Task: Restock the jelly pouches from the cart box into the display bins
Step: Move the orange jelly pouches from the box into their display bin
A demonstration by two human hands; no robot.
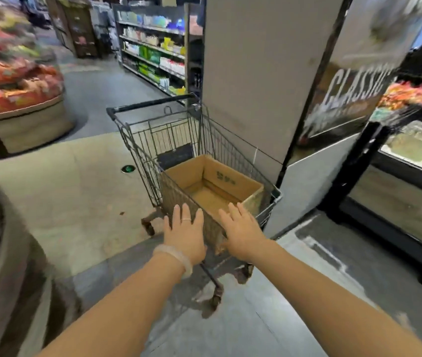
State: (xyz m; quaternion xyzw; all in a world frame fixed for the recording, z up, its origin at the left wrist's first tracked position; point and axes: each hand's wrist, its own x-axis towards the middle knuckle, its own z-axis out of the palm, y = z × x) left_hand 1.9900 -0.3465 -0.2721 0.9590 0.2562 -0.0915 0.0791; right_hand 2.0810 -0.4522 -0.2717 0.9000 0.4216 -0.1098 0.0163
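At the left edge a display bin (11,88) holds blurred orange packs. In the lower centre the left hand (186,234) and the right hand (242,234) reach with straight, spread fingers, holding nothing, toward the cart (153,130). Inside it, the cardboard box (230,176) shows only its bare bottom.

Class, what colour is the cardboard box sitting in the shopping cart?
Plain brown cardboard box, with small dark print inside; head view.

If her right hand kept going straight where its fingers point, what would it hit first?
Probably the cardboard box in the cart: the right hand points over the near rim towards its open, seemingly empty inside. Depth is unclear.
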